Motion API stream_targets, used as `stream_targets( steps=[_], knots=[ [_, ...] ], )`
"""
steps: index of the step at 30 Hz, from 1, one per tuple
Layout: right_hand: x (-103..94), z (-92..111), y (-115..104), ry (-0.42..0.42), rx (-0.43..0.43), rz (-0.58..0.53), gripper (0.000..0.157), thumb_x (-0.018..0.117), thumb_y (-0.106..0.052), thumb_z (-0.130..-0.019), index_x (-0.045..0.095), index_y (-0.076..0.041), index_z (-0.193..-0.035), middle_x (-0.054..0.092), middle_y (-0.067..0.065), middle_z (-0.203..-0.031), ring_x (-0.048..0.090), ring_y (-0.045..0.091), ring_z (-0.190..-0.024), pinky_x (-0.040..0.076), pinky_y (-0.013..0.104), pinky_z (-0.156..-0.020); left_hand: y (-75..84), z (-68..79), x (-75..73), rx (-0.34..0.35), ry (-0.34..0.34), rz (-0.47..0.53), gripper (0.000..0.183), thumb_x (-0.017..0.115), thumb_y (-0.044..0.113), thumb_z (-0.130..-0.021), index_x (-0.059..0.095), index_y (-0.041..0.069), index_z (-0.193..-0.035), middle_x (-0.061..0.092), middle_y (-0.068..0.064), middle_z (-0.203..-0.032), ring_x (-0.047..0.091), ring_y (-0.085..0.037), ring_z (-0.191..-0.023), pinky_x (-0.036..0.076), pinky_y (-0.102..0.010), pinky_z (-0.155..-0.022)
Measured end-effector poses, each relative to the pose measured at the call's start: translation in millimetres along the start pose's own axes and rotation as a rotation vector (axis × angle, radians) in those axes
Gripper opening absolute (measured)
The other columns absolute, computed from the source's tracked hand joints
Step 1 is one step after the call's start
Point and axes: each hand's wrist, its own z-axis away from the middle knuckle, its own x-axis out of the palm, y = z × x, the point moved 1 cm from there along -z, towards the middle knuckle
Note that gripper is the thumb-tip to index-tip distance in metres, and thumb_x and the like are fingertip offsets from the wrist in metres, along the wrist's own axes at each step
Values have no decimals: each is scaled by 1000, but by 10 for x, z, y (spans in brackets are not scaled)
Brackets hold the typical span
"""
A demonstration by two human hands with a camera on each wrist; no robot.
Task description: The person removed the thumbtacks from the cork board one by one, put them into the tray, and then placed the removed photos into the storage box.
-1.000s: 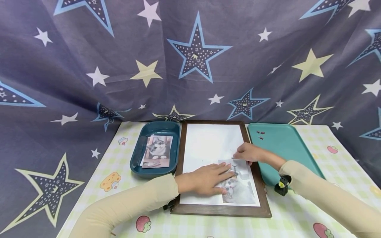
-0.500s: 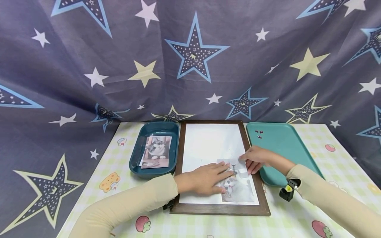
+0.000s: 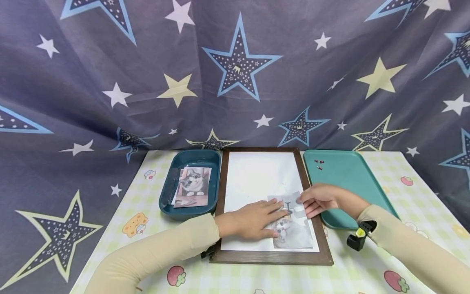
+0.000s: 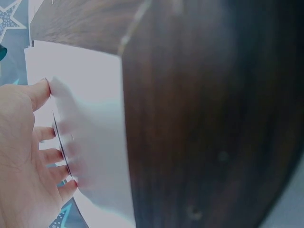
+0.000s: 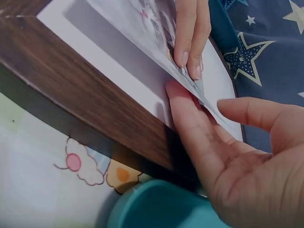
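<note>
A cat photo (image 3: 295, 237) lies at the lower right of a white board (image 3: 257, 175) with a brown wooden frame. My left hand (image 3: 251, 220) rests palm down, its straight fingertips on the photo's left side. At the photo's upper right, my right hand (image 3: 321, 199) pinches the edge. The right wrist view shows the right thumb above the photo (image 5: 142, 33) and the fingers beneath; that edge is raised from the board, with a shadow under it. In the left wrist view, the left hand (image 4: 28, 152) touches the white surface with spread fingers.
A dark blue tray (image 3: 166, 196) holding more cat photos stands left of the frame. To the right lies a teal tray (image 3: 352, 179) with a few red push pins (image 3: 319, 168) at its far left corner. A starry curtain (image 3: 154, 122) hangs behind the table.
My right hand has shifted from the photo's top edge to its upper right side, its fingers now under the edge. My left hand stays in place on the photo.
</note>
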Motion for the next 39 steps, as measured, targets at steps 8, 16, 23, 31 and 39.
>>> stream_targets(
  steps=[8,16,23,31,39],
  knots=[
    [-71,-15,75,-98,-6,-76,11,62,-6,-97,67,-6,-107,77,3,-88,75,11,-79,62,32,-82,-8,6,-1,2,1,1,71,33,58,-107,15,24,-166,13,-5,-173,12,-26,-160,18,-40,-129],
    [-70,2,90,-192,-41,-114,17,66,-5,-95,67,-7,-112,78,2,-93,75,11,-83,62,31,-83,3,0,-19,0,-2,5,71,33,58,-107,16,23,-166,13,-5,-173,12,-26,-160,18,-39,-129],
    [-28,-14,118,-119,-23,-122,30,60,2,-96,61,0,-126,78,4,-93,76,13,-82,63,32,-81,-6,-8,-4,-1,-3,22,71,33,59,-107,15,24,-166,12,-4,-173,11,-25,-160,18,-40,-129],
    [-24,-18,144,-105,-25,-131,29,60,2,-97,62,-2,-126,77,2,-91,75,12,-80,63,32,-81,4,-6,-8,2,13,53,71,37,57,-106,18,22,-165,14,-7,-172,13,-27,-159,19,-40,-129],
    [-28,-13,147,-95,-25,-138,29,60,2,-97,62,-2,-125,77,3,-90,75,12,-79,63,32,-80,26,-7,-28,11,51,63,69,42,53,-106,22,20,-164,18,-10,-171,19,-28,-158,23,-39,-128]
  ],
)
